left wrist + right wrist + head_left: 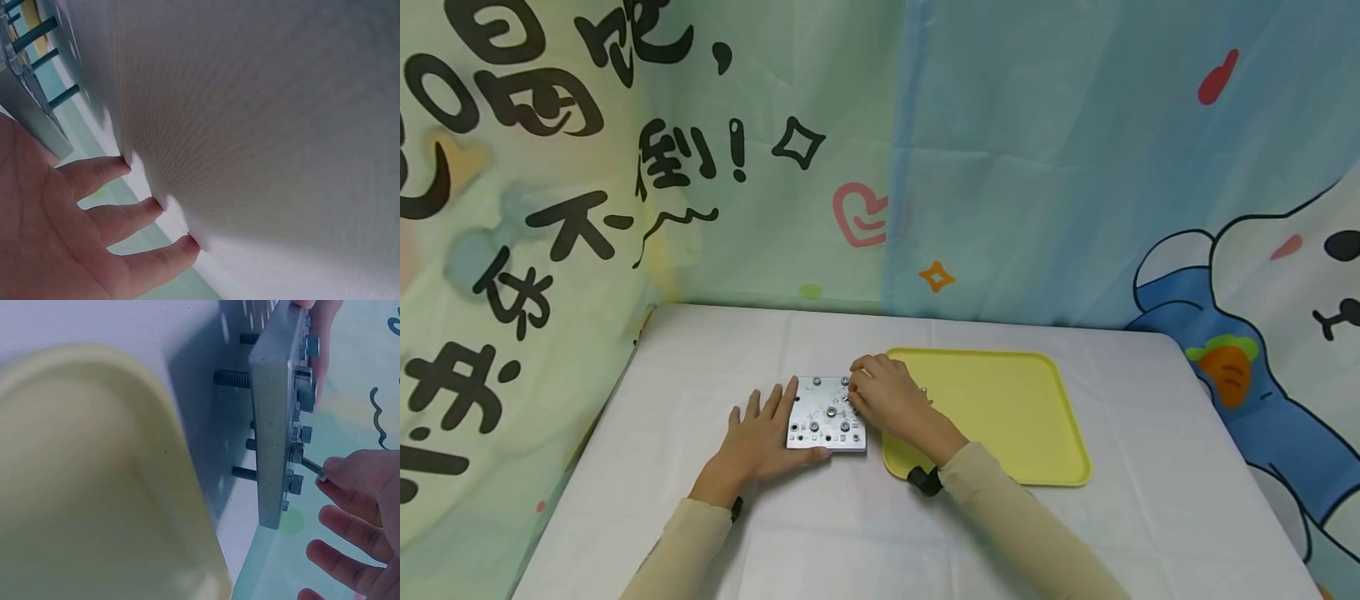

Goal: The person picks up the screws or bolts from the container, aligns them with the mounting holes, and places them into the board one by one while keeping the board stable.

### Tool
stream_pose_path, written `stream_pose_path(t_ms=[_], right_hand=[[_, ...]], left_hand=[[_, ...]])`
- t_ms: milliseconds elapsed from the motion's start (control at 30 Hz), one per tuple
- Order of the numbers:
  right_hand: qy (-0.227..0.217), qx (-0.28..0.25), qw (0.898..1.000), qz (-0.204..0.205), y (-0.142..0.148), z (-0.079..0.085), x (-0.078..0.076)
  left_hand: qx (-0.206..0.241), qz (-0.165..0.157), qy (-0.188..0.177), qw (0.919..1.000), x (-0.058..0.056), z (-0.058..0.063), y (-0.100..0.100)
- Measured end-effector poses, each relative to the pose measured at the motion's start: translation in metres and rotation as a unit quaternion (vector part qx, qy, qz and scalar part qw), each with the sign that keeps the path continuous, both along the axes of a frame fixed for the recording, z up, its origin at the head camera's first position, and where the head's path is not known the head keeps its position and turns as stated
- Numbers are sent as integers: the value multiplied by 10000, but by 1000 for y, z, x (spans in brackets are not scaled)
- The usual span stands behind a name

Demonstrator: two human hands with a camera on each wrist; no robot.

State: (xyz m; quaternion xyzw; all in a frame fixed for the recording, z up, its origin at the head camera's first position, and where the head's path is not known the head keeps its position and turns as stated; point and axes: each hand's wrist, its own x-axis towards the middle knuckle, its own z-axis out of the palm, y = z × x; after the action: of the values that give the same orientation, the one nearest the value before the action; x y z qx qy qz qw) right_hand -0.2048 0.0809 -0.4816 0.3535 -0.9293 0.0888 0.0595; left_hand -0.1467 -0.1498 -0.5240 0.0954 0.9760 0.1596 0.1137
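Note:
A silver metal plate [808,406] studded with several bolts lies on the white cloth left of the tray. Bolt shanks [232,379] stick out beneath it in the right wrist view. My left hand [758,440] is spread at the plate's near left corner, index finger along the left side and thumb along the front edge. Its other fingertips [187,242] press on the cloth. Above the plate's right side, my right hand [891,402] pinches a small metal screw [312,467] between thumb and index finger. The screw's far end meets a bolt head [296,452] in that view.
A yellow tray [1000,471] sits just right of the plate, partly under my right forearm. Small metal pieces show on it beside my right hand. The white-covered table [820,533] ends at printed curtains [1015,183] behind and to the left.

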Motion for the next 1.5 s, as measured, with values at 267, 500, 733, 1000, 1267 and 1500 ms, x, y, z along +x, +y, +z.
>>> stream_pose_path(t_ms=[267,500,733,1000,1267,1500], right_hand=[[-102,81,9999,-48,-8,-5,-1],[-48,76,10000,-23,-9,-9,-1],[77,-258,9996,-110,9,-1,-4],[165,-488,9977,-442,48,-3,-13],[-23,-601,9949,-807,88,-16,-19],[-348,-643,9933,-895,104,-19,-12]], left_hand=[[72,35,0,10000,1,-2,-1],[61,39,-39,10000,1,-1,-1],[22,60,-13,10000,0,-1,0],[42,42,28,10000,0,-3,1],[28,32,6,10000,1,-3,1],[83,58,6,9999,1,-1,2]])
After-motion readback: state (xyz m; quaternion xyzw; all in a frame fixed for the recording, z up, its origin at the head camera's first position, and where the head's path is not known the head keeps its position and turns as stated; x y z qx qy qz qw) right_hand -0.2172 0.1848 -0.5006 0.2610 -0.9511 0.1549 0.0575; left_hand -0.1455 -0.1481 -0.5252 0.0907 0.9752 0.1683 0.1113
